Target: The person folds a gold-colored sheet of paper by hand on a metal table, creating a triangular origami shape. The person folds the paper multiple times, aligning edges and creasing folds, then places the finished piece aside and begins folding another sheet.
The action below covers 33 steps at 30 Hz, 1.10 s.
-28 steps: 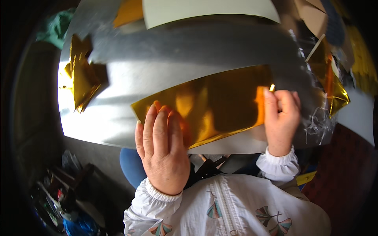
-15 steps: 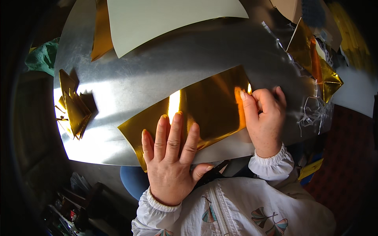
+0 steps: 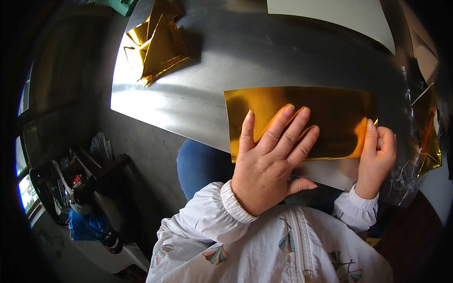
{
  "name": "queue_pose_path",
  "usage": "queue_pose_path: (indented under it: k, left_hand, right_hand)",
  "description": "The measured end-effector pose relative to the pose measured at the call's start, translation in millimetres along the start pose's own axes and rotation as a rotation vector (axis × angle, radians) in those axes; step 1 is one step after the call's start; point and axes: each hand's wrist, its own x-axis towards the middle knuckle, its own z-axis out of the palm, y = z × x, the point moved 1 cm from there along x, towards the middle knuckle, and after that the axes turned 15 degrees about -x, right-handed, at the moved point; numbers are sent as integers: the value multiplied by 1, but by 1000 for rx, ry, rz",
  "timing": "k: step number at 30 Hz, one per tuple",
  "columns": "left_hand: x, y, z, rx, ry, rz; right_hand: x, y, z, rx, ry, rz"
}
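A shiny gold foil-paper sheet (image 3: 349, 108) lies on the metal tabletop, its lower left corner reaching past the table's near edge. My left hand (image 3: 271, 160) rests flat over its left and middle part, palm down with fingers spread. At the sheet's right end, my right hand (image 3: 379, 153) pinches the edge between thumb and curled fingers. The foil there reflects bright orange light. Beyond the sheet at the far left stands a cluster of folded gold foil pieces (image 3: 165, 47), pointed and overlapping.
The metal table (image 3: 212, 66) has a slanting near edge. A pale sheet (image 3: 335, 19) lies at the far side. Gold foil (image 3: 429, 146) and clear plastic strands (image 3: 403, 181) sit at the right. A blue rounded seat (image 3: 200, 165) and a cluttered dark stand (image 3: 89, 188) are at the lower left.
The view has turned leftward, so the table contents appear shifted right. My left hand has slid farther up onto the foil sheet. My right hand keeps its pinch at the right edge.
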Motion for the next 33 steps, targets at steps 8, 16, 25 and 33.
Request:
queue_pose_path:
  k: [8,16,25,33]
  left_hand:
    - [-1,-1,4,-3,14,-5]
    - [-2,1,2,-2,-13,-20]
    - [-3,5,4,111,-4,-12]
    - [-2,6,4,164,-78,-39]
  right_hand:
    - [-1,-2,-2,-12,-19,52]
    - [1,-4,-2,-11,-11,53]
    - [1,-5,-3,-15,46,13]
    - [3,-7,-8,-33,-25,27]
